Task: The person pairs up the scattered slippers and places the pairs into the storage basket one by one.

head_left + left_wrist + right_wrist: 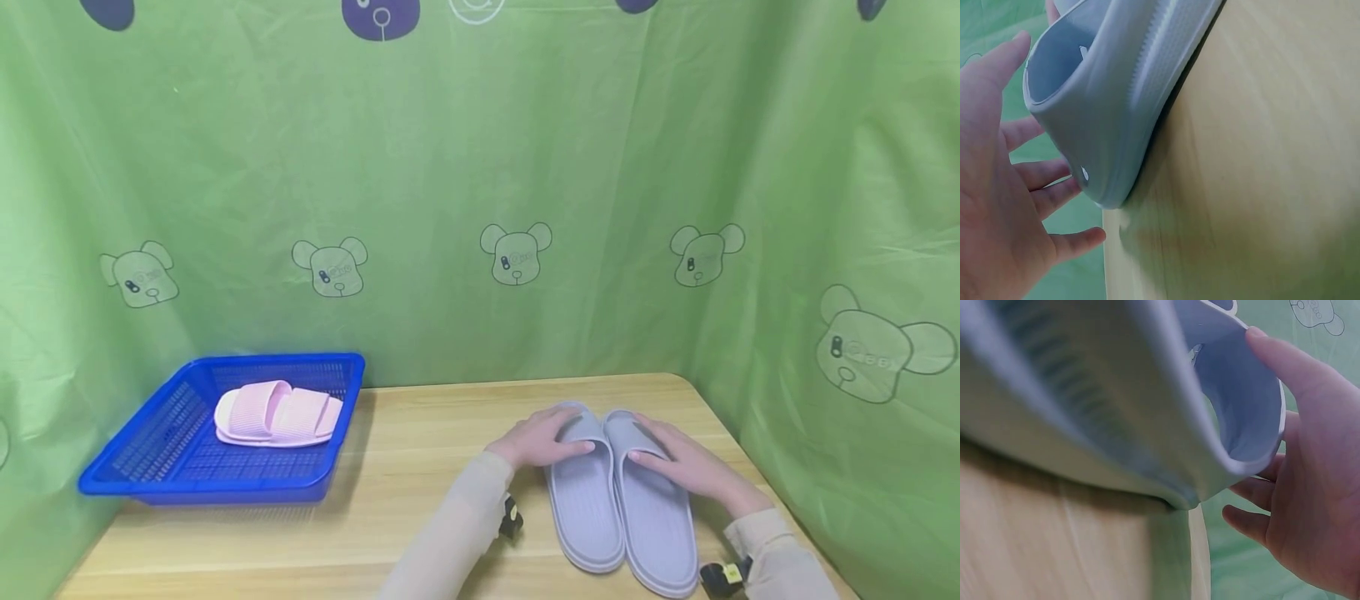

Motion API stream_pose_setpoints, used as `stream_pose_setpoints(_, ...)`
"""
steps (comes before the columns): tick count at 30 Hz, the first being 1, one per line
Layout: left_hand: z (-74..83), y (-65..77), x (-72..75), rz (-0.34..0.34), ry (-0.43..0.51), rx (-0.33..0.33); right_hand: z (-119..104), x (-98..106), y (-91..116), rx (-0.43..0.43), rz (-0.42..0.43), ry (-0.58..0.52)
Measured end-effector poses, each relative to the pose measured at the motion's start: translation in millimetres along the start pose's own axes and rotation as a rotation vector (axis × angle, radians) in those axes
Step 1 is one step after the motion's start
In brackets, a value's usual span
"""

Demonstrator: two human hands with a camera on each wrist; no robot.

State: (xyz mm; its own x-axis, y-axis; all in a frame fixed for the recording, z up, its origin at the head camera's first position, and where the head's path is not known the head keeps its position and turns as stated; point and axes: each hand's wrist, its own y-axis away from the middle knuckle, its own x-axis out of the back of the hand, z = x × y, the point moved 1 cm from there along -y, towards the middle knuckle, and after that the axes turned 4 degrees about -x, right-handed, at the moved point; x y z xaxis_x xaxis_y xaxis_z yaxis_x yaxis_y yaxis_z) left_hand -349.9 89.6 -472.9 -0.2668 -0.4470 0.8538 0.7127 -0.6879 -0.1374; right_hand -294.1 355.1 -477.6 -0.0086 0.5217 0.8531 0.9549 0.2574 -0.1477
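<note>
Two grey slippers lie side by side on the wooden table, toes pointing to the far edge: a left slipper (587, 510) and a right slipper (660, 533). Over the left slipper's strap lies my left hand (536, 440), thumb near the strap's opening. In the left wrist view its fingers (1041, 173) are spread along the strap's outer side. My right hand (690, 462) rests at the right slipper's strap from the right. The right wrist view shows the thumb at the strap's rim and the other fingers (1250, 490) loosely extended, partly hidden behind the strap.
A blue plastic basket (225, 490) stands at the table's left side, with pink slippers (300, 417) inside. Green curtains (592, 325) with bear prints hang behind and at both sides. The table (420, 467) has a rounded far right corner.
</note>
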Motion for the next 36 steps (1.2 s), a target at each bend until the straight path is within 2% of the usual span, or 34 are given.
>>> stream_pose_setpoints(6, -4.8, -1.3, -0.1, 0.005, -0.006, -0.012, -1, 2, 1, 0.012, 0.003, -0.001)
stream_pose_setpoints(13, -5.9, 1.7, 6.2, 0.003, -0.023, 0.026, -1, 3, 2, 0.009, 0.021, 0.024)
stream_pose_setpoints(22, -1.9, 7.6, 13.6, 0.023, -0.098, 0.058, -5, 8, 2, -0.003, 0.043, 0.041)
stream_pose_setpoints(36, -6.4, 23.1, 31.8, 0.098, -0.031, 0.091, -3, 14, 0, 0.000, 0.127, 0.083)
